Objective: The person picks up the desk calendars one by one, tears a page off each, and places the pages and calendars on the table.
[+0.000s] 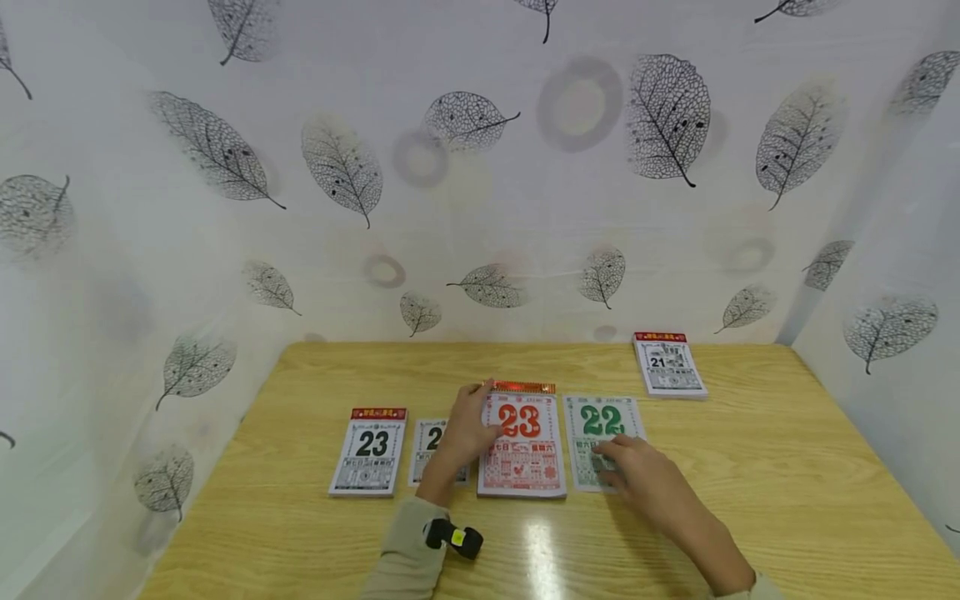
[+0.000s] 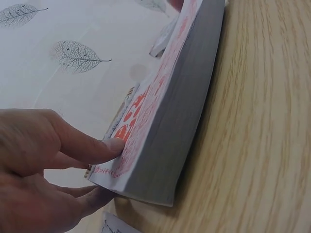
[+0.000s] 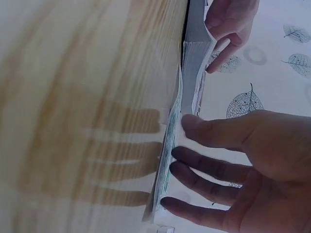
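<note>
A thick calendar pad (image 1: 521,467) with a red 23 and a shiny orange-red header lies in the middle of the table. My left hand (image 1: 467,429) rests across its upper left corner. In the left wrist view the thumb (image 2: 114,147) presses on the printed page and the other fingers reach the pad's edge. A loose calendar sheet (image 1: 585,462) with a green 22 lies flat just right of the pad. Fingertips of my right hand (image 1: 648,483) touch that sheet, the fingers spread and loosely bent in the right wrist view.
A smaller calendar pad (image 1: 367,454) with a black 23 lies at the left. Beside it a black-printed sheet (image 1: 427,442) is partly behind my left forearm. Another pad (image 1: 669,367) showing 21 lies at the back right. Leaf-patterned cloth (image 1: 495,183) surrounds the wooden table (image 1: 750,483).
</note>
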A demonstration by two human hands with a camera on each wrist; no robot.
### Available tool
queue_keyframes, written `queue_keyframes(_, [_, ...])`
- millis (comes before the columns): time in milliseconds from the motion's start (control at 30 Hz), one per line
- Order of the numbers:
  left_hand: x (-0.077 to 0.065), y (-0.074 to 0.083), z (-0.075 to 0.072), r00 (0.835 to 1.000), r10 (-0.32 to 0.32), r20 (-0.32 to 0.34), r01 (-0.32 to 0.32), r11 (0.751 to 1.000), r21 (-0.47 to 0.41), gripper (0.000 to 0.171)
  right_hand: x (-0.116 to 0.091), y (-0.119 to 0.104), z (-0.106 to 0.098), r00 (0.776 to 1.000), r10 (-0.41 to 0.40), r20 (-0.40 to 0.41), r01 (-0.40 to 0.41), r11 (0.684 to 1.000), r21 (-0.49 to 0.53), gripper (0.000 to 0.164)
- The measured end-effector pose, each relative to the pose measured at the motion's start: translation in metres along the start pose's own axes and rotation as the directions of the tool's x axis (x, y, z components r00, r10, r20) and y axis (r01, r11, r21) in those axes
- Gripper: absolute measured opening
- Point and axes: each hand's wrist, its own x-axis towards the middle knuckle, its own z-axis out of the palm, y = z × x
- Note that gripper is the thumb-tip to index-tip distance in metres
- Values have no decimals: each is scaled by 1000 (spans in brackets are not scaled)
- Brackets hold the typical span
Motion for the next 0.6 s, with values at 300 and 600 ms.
queue_keyframes(300, [-1, 3, 2, 1000, -28, 8, 27, 996, 81, 73, -5, 1, 3, 1000, 11, 25, -11, 1000, -14, 30])
queue_keyframes(600, [-4, 6, 0, 998, -59, 16, 57, 996, 73, 75, -8, -4, 3, 1000, 5, 26, -5, 1000, -16, 32])
